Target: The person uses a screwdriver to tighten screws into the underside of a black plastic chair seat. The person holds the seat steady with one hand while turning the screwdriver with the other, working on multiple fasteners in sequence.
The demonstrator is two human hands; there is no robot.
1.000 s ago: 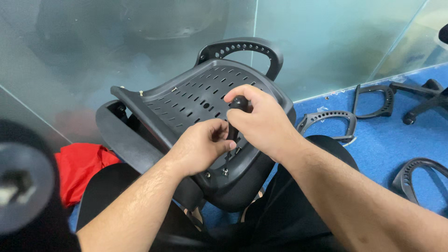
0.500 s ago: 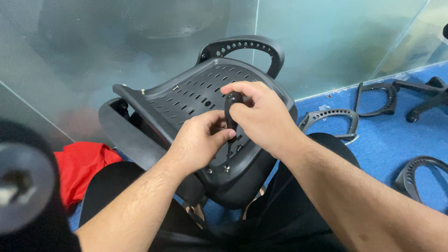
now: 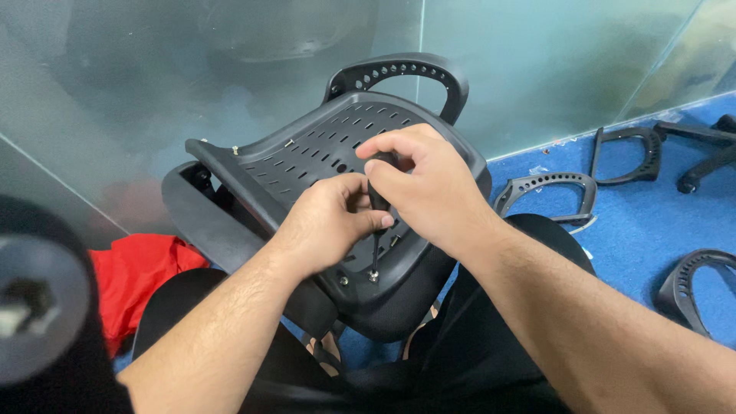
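the person sits with a black perforated chair seat plate propped across the lap, tilted up toward the frosted glass wall; the right hand is curled closed over the top of a black screwdriver, which stands nearly upright with its tip on a screw at the near edge of the plate; the left hand wraps its fingers tightly about the shaft lower down, steadying it, so both grips are closed on the tool; a second screw sits just beside the first, though whether it is fully home is hard to tell from here; a curved black armrest rises behind the plate; loose armrest loops lie on the blue carpet to the right; a red cloth is bunched on the left, near the knee.
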